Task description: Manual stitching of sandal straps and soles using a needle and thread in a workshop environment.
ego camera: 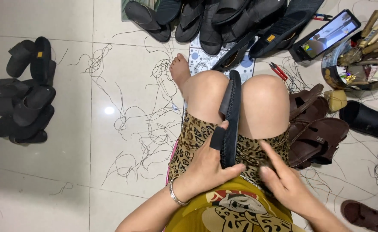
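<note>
We held the black rubber sandal (pixel 230 120) on edge between our knees, its underside hidden; our left hand (pixel 206 165) was clenched on its strap in a firm grip, while our right hand (pixel 283 178) hovered released beside it. Brown leather sandals (pixel 313 129) crowded our right knee, loose black threads (pixel 141 129) littering the floor

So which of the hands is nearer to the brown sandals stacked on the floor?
Right. The right hand hovers open over the lap, just inward of the brown sandals. The left hand grips the black sandal between the knees, farther away.
</note>
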